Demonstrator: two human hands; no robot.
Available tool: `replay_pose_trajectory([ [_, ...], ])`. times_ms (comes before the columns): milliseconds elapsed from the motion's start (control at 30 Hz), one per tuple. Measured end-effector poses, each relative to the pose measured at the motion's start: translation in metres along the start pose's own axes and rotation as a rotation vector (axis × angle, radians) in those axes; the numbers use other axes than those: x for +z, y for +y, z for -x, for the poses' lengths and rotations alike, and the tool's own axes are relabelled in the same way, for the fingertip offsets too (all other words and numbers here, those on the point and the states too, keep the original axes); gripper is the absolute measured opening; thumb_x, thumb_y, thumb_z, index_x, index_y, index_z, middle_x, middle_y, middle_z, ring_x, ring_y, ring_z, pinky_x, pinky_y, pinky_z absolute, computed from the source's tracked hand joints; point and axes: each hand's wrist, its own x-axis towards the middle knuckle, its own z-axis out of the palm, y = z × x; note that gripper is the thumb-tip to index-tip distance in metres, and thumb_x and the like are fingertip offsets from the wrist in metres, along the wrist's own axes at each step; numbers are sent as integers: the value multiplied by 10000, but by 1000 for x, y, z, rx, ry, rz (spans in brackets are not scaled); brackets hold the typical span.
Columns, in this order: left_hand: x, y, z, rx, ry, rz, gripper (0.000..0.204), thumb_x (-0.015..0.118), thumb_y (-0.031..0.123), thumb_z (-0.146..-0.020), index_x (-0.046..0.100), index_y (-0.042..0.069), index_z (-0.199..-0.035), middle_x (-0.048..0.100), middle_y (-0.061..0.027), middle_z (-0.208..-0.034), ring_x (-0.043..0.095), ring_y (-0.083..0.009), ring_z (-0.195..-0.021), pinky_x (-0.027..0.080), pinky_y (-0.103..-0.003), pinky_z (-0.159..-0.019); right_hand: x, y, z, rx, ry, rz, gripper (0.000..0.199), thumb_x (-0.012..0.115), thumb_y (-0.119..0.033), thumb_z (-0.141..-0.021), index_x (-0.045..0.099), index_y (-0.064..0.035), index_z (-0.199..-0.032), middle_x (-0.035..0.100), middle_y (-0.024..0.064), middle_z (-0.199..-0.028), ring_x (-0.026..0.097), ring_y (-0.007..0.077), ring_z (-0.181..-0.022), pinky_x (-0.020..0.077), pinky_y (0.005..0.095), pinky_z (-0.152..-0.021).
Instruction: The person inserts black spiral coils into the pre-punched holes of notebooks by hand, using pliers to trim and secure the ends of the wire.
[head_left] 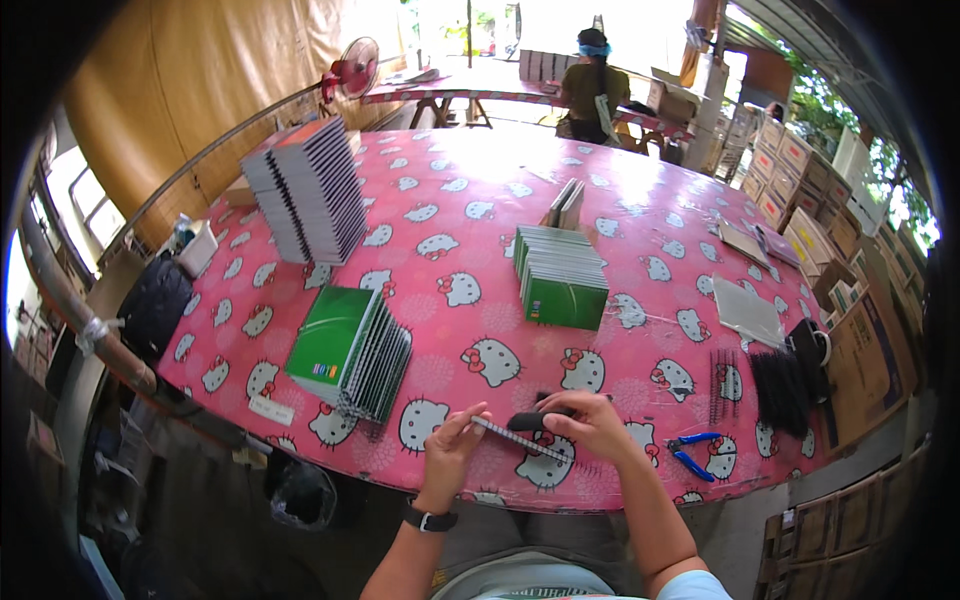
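Note:
At the near edge of the table, my left hand (455,445) pinches the end of a thin notebook (522,440), seen edge-on as a narrow white strip with a row of dark marks. Across from it, my right hand (585,425) is closed round a dark, rounded object (526,422) whose kind I cannot make out. Its blunt black end lies just above the strip. Thin wire loops show faintly beside the strip's lower end. To the left stands a stack of green spiral notebooks (330,335); ahead is a row of green-covered notebooks (565,300).
A tall stack of spiral notebooks (310,195) rises at the far left. Blue-handled pliers (692,456) lie right of my right hand, near black wire coils (780,390) and a clear plastic sheet (748,310). Cartons (860,370) line the right side. A person (594,90) sits at a far table.

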Motion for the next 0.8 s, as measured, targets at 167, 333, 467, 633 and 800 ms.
replay_pose_trajectory([
  [167, -3, 1, -1, 19, 10, 8, 279, 627, 26, -880, 655, 50, -1156, 614, 13, -953, 523, -44, -864, 418, -181, -734, 7, -1, -6, -34, -25, -108, 338, 682, -296, -840, 668, -35, -1055, 644, 110, -1146, 560, 228, -1094, 424, 345, -938],
  [333, -4, 1, -3, 6, -56, 0, 254, 615, 9, -880, 653, 17, -1131, 609, -3, -986, 552, -71, -896, 461, -211, -776, -8, -19, -1, -309, 213, 687, 370, 742, -278, -784, 666, -67, -1077, 636, 75, -1188, 507, 270, -1174, 418, 380, -970],
  [467, 11, 21, -2, 82, -99, -10, 231, 628, -24, -860, 653, -7, -1089, 631, -31, -979, 593, -86, -875, 504, -227, -756, 32, -58, -1, -397, 156, 543, 343, 762, -191, -753, 656, -76, -1058, 633, 82, -1154, 573, 267, -994, 467, 353, -879],
  [633, 20, 39, 2, 32, -70, 153, 183, 652, -70, -825, 651, -21, -1001, 667, -69, -907, 632, -104, -819, 537, -224, -723, 48, -51, -3, -310, 221, 368, 252, 713, -70, -781, 630, -32, -1017, 604, 91, -907, 613, 210, -751, 507, 300, -668],
  [800, 17, 47, 6, 71, -87, 141, 161, 688, -61, -801, 657, -18, -953, 676, -63, -885, 629, -98, -799, 530, -210, -699, 58, -66, 0, -387, 242, 329, 227, 692, -67, -813, 621, -22, -1023, 597, 92, -872, 614, 203, -706, 508, 301, -659],
])
